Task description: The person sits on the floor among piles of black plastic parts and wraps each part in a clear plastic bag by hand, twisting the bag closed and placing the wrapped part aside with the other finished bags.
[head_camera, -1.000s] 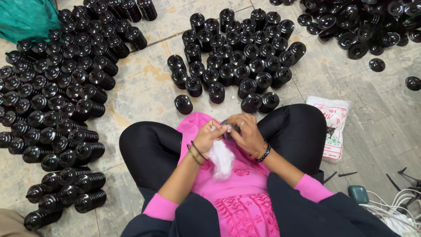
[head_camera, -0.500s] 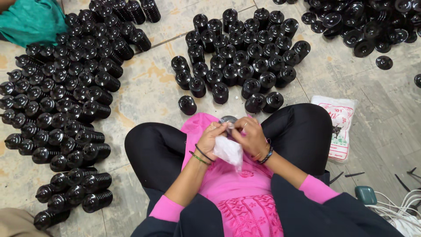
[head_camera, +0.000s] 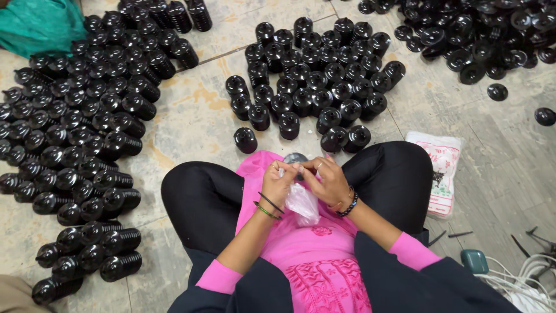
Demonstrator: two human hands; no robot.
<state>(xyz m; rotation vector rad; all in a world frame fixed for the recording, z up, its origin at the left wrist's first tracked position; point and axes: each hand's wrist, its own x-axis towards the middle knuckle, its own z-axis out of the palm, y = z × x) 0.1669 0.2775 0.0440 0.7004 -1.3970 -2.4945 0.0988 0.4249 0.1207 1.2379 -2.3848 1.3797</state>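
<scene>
Both hands pinch a small clear plastic bag at lower centre of the frame, over the lap.

The bag (head_camera: 303, 203) hangs crumpled and glossy, long axis near vertical, mouth uppermost between the fingers; its contents cannot be told. Left hand (head_camera: 279, 182) and right hand (head_camera: 328, 181) each grip its top edge narrowly. A dark round part (head_camera: 295, 158) lies just above them. Ribbed black caps (head_camera: 315, 81) stand clustered on the stone floor (head_camera: 197, 116); a white packet (head_camera: 440, 171) lies at right.

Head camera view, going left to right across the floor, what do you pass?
Green cloth → rows of glossy black ribbed plastic housings → left hand → right hand → printed white plastic packet → white cables.
</scene>
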